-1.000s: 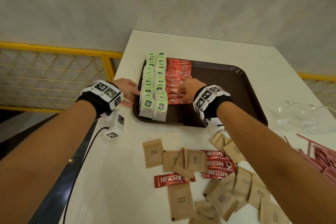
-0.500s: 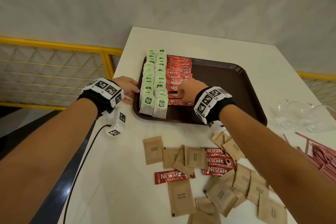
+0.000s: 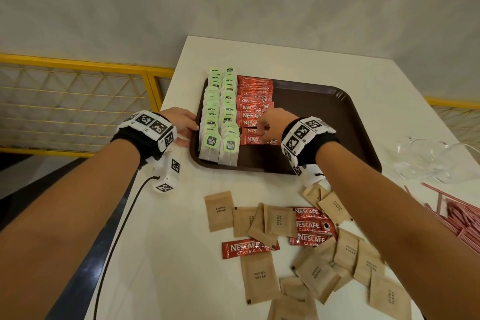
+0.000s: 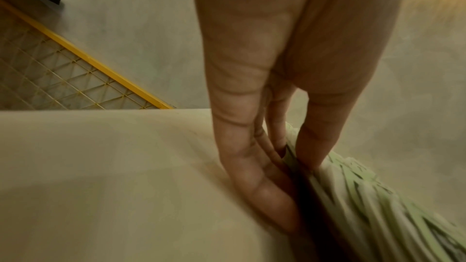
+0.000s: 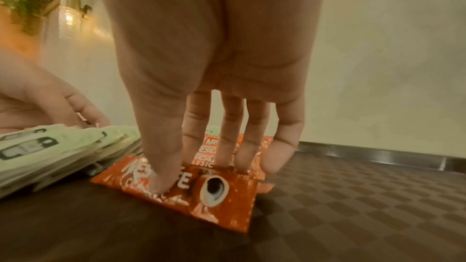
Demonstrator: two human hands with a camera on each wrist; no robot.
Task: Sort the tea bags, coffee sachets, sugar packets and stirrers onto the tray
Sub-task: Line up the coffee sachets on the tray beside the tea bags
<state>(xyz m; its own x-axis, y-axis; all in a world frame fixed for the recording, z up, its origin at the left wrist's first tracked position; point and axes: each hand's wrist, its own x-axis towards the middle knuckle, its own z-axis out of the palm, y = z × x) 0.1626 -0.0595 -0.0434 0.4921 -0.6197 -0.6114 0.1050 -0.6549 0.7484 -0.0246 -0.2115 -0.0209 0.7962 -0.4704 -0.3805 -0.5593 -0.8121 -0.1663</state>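
On the brown tray [image 3: 324, 112], two rows of green-tagged tea bags [image 3: 220, 117] run along its left side. A row of red coffee sachets [image 3: 253, 101] lies beside them. My right hand [image 3: 271, 123] rests on the near end of that row. Its straight fingers and thumb press on the nearest coffee sachet [image 5: 221, 202]. My left hand [image 3: 183, 122] lies at the tray's left rim with straight fingers [image 4: 264, 186] against the rim, beside the tea bags [image 4: 378, 206]. Loose sugar packets [image 3: 219, 210] and coffee sachets [image 3: 249, 248] lie on the table nearer me. Red stirrers [image 3: 462, 218] lie at the right.
Clear glass bowls [image 3: 426, 161] stand right of the tray. A yellow mesh railing [image 3: 78, 101] runs past the table's left edge. The tray's right half [image 5: 353, 196] is bare. A black cable [image 3: 117, 228] trails from my left wrist along the table edge.
Both hands stay where they were at the tray. My right hand's fingers have shifted slightly on the nearest coffee sachets.
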